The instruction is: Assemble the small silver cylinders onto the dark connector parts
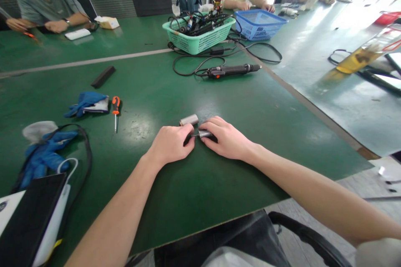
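Observation:
My left hand (173, 144) rests low over the green table, its fingers closed around a small dark piece with a thin shaft pointing right. Facing it, my right hand (227, 138) is wrapped about a short silver metal cylinder (205, 134), which shows between thumb and fingers. The thin shaft reaches the left end of that cylinder; whether it goes inside I cannot tell. Just beyond my left fingertips lies a second silver cylinder (189, 120) on its side. Farther off is a black electric screwdriver (232, 70) with its cord.
An orange-handled screwdriver (115, 110) and blue gloves (89, 103) lie to the left, near a black bar (103, 76). A phone (31, 221) is at lower left. Behind stand a green basket (200, 41) of cabled tools and a blue basket (261, 25). Several people sit around the table.

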`<state>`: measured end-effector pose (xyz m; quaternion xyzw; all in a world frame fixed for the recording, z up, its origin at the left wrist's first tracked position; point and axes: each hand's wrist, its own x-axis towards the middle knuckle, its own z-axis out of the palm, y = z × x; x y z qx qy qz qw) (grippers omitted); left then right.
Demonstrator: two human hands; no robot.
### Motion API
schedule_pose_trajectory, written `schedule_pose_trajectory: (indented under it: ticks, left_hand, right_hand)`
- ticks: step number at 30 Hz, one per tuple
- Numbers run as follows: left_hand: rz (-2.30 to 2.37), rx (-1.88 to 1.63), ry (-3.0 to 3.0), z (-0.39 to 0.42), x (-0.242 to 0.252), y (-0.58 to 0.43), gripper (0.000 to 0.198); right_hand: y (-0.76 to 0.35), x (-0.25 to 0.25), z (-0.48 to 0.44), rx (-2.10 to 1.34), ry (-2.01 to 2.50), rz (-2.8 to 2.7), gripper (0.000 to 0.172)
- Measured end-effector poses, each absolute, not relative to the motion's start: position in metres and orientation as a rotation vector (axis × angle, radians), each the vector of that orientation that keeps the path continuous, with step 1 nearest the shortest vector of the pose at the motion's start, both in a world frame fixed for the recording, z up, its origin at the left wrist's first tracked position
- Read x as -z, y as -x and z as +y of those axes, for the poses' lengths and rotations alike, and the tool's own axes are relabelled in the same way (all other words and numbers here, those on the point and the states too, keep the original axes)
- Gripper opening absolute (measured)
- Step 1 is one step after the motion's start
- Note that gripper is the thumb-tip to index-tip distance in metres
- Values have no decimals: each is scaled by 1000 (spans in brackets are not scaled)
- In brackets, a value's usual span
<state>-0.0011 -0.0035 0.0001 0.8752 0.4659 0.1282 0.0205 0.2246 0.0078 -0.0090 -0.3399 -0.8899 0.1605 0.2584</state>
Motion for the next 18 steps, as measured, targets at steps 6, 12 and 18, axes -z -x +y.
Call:
schedule_pose_trajectory:
  ticks: [6, 12, 18]
  left_hand:
    - [1446, -390, -2712, -3, 1, 1, 14]
    - [1441, -379, -2731, -3, 1, 1, 15]
    - [1431, -388, -2736, -3, 1, 0, 16]
  right_hand:
    - [-224, 8, 7, -441, 919, -2410, 24]
    - [-225, 9, 8, -431, 923, -2410, 23]
    - [-224, 9, 8, -438, 929, -2418, 23]
